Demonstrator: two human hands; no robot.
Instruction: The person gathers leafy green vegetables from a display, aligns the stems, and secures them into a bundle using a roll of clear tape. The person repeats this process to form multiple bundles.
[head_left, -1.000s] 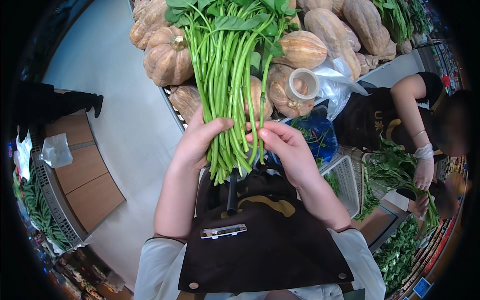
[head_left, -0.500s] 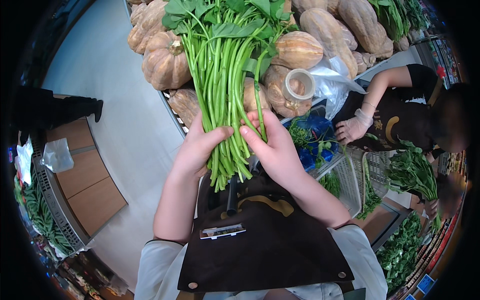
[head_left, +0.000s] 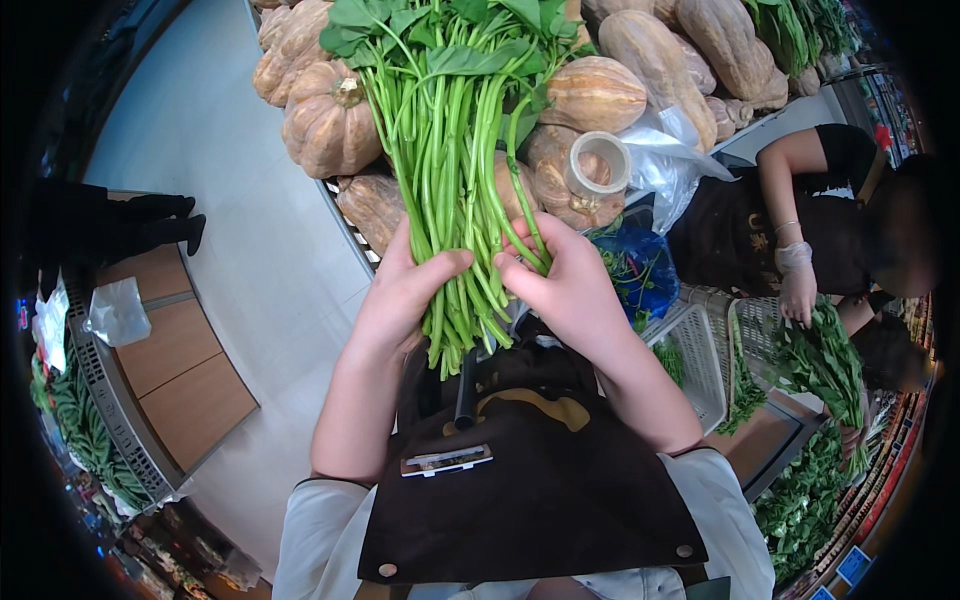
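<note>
A bunch of long green leafy stems [head_left: 452, 170] stands upright in front of me, leaves at the top, cut ends pointing down toward my dark apron [head_left: 520, 480]. My left hand [head_left: 405, 290] wraps around the lower stems from the left. My right hand [head_left: 560, 280] holds the same stems from the right, fingers pinching a few of them. A roll of clear tape [head_left: 598, 165] lies on the pumpkins just right of the bunch.
Tan pumpkins [head_left: 325, 125] are piled on a display behind the bunch. A person in a dark apron [head_left: 780, 240] at the right handles leafy greens [head_left: 825, 360] over white baskets [head_left: 695, 355]. A blue bag [head_left: 640, 265] lies nearby. A wooden stand [head_left: 175, 370] is at the left.
My hands have slid slightly along the stems and the bunch has shifted a little in my grip. The person at the right has moved an arm down to the greens.
</note>
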